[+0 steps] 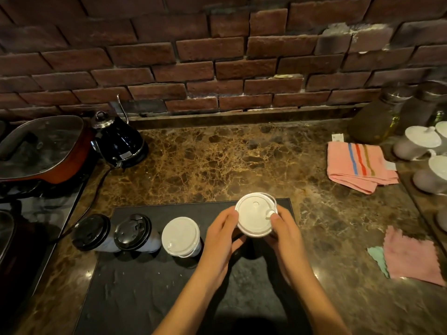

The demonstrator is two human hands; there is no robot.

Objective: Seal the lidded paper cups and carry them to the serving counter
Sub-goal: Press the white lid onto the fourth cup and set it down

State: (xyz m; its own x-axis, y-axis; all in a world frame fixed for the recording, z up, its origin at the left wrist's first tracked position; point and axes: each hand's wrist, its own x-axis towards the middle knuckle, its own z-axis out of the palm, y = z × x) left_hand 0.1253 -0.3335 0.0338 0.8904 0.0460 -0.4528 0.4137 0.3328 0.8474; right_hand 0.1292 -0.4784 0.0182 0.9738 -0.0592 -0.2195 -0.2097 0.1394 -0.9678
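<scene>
The single head-worn wide-angle camera is looking forward and steeply down from close range, taking in the counter [242, 155] and facing the brick wall [193, 49] behind it.

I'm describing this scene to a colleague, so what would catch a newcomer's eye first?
Both hands, left hand and right hand, grip a white-lidded paper cup over the black mat. To its left stand another white-lidded cup and two black-lidded cups.

Held cup [256, 215] body hidden under its lid and both hands; white pots [422, 142] cut off right.
</scene>
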